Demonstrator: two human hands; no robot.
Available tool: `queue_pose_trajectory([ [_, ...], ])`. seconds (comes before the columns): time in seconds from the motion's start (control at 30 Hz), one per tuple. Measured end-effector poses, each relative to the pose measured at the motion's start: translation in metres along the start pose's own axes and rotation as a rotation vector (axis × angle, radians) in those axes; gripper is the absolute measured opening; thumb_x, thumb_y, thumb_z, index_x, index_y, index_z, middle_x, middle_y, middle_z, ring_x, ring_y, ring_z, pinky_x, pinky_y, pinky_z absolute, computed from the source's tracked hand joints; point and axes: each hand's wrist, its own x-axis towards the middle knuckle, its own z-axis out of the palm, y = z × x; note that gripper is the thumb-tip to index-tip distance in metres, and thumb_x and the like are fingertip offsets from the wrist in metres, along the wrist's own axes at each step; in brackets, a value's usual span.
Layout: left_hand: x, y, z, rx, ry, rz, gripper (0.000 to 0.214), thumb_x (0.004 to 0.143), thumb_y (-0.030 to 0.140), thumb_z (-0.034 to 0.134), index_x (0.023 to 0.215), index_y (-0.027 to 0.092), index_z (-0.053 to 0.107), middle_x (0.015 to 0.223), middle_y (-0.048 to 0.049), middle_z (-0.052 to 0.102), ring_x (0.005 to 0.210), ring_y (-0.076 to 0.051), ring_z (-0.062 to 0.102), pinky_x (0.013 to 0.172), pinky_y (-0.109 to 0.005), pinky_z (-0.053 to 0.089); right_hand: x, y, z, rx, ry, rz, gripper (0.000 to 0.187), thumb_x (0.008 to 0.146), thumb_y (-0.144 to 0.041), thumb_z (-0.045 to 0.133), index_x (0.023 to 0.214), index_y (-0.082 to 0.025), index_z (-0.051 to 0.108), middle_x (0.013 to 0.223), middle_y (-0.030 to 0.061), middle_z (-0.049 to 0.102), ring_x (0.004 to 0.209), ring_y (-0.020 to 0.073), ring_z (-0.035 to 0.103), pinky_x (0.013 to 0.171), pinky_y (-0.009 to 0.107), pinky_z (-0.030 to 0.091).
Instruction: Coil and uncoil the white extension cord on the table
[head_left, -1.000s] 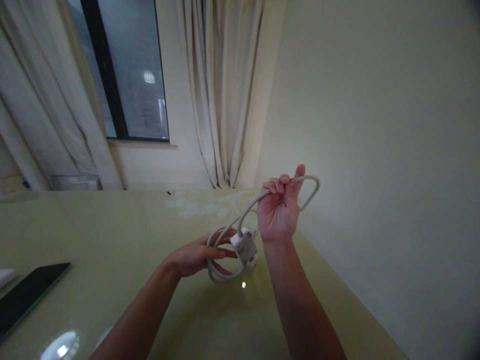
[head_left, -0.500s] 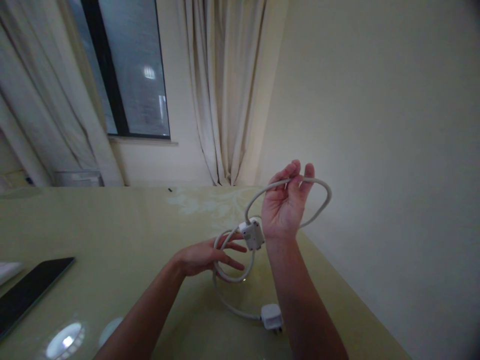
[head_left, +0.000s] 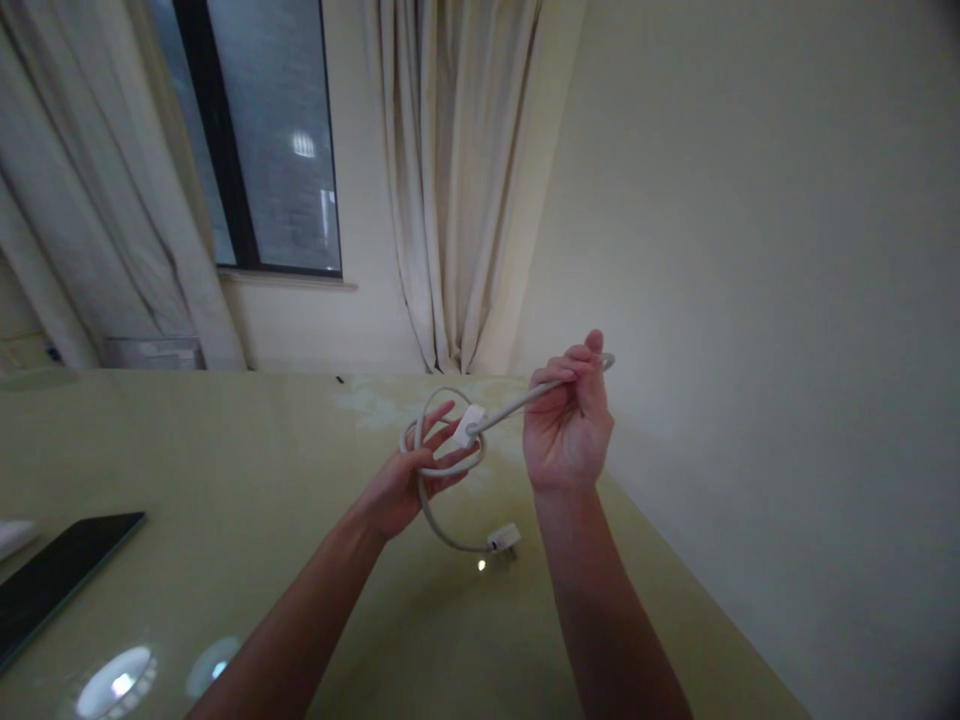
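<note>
In the head view, the left hand (head_left: 409, 480) is raised above the surface (head_left: 225, 480), its fingers spread, and the white cable (head_left: 514, 403) loops around them. The right hand (head_left: 570, 430) pinches the far bend of the cable with curled fingers. The plug (head_left: 504, 539) hangs low, close to the surface. A dark tablet (head_left: 64, 575) lies far left.

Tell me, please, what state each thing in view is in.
left hand, open, fingers spread.
right hand, pinched shut.
white cable, looped around the left hand's fingers, stretched straight to the right hand's pinch.
adapter block, held up between the hands.
plug, hanging low by the table.
tablet, lying flat, screen dark.
curtain, gathered beside the window.
</note>
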Motion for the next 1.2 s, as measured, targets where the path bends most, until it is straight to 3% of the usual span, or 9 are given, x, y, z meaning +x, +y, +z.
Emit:
queue_pose_trajectory([
  [0.17,-0.004,0.014,-0.004,0.189,0.051,0.043,0.093,0.070,0.008,0.070,0.156,0.039,0.050,0.160,-0.0083,0.050,0.119,-0.029,0.070,0.089,-0.039,0.061,-0.002,-0.002,0.000,-0.089,-0.013,0.150,0.019,0.099,-0.024,0.064,0.114,-0.028,0.074,0.085,-0.0008,0.064,0.065,0.0111,0.053,0.059,0.022,0.057],
  [0.3,-0.006,0.021,-0.010,0.376,0.086,0.074,0.089,0.061,0.006,0.064,0.147,0.025,0.062,0.132,-0.0113,0.067,0.104,-0.025,0.070,0.077,-0.030,0.057,-0.002,-0.002,0.000,-0.085,-0.008,0.177,0.019,0.099,-0.022,0.061,0.112,-0.026,0.075,0.077,-0.0022,0.057,0.056,0.0102,0.041,0.047,0.019,0.046],
  [0.37,-0.007,0.025,-0.011,0.446,0.068,0.060,0.082,0.062,0.009,0.065,0.143,0.021,0.065,0.117,-0.0120,0.073,0.101,-0.026,0.069,0.077,-0.032,0.055,-0.001,-0.001,0.000,-0.082,0.004,0.170,0.019,0.099,-0.021,0.061,0.111,-0.025,0.075,0.073,-0.0037,0.053,0.052,0.0092,0.034,0.043,0.018,0.040],
  [0.53,-0.012,0.037,-0.004,0.702,0.024,0.155,0.062,0.063,0.010,0.064,0.121,0.025,0.080,0.133,-0.0108,0.073,0.136,-0.040,0.056,0.111,-0.050,0.045,-0.001,0.007,0.001,-0.206,0.052,0.151,0.015,0.097,-0.029,0.066,0.110,-0.024,0.073,0.067,-0.0073,0.044,0.048,0.0082,0.025,0.042,0.022,0.028],
  [0.63,-0.015,0.041,0.005,0.709,-0.015,0.208,0.069,0.061,0.006,0.060,0.124,0.029,0.080,0.138,-0.0073,0.072,0.147,-0.041,0.047,0.122,-0.053,0.034,-0.004,0.015,0.003,-0.295,0.033,0.128,0.018,0.097,-0.037,0.069,0.112,-0.026,0.070,0.066,-0.0083,0.043,0.047,0.0075,0.027,0.044,0.023,0.028],
  [0.83,-0.026,0.049,0.029,0.494,-0.123,0.238,0.079,0.064,0.006,0.059,0.139,0.028,0.072,0.134,-0.0073,0.074,0.133,-0.037,0.061,0.120,-0.056,0.037,-0.011,0.027,0.005,-0.477,-0.067,0.243,0.021,0.091,-0.038,0.073,0.106,-0.026,0.065,0.073,-0.0046,0.061,0.061,0.0116,0.057,0.058,0.025,0.047],
  [0.93,-0.032,0.057,0.036,0.515,-0.085,0.271,0.070,0.066,0.008,0.062,0.133,0.025,0.076,0.131,-0.0071,0.076,0.136,-0.039,0.059,0.120,-0.057,0.038,-0.013,0.030,0.003,-0.699,-0.218,0.282,0.015,0.088,-0.035,0.075,0.096,-0.023,0.069,0.080,-0.0006,0.066,0.074,0.0159,0.064,0.069,0.030,0.052],
  [1.1,-0.033,0.060,0.032,0.542,0.035,0.330,0.053,0.077,0.019,0.073,0.130,0.021,0.077,0.133,-0.0090,0.075,0.134,-0.039,0.061,0.119,-0.055,0.040,-0.016,0.034,-0.002,-1.195,-0.401,0.050,0.008,0.084,-0.030,0.081,0.083,-0.023,0.075,0.094,0.0040,0.067,0.087,0.0189,0.059,0.075,0.031,0.047],
  [1.2,-0.028,0.055,0.027,0.480,0.105,0.298,0.054,0.084,0.037,0.079,0.135,0.020,0.074,0.127,-0.0119,0.076,0.121,-0.036,0.068,0.107,-0.049,0.051,-0.021,0.038,-0.004,-1.283,-0.556,0.187,0.009,0.092,-0.031,0.074,0.088,-0.023,0.072,0.080,0.0010,0.066,0.071,0.0164,0.057,0.066,0.030,0.041],
])
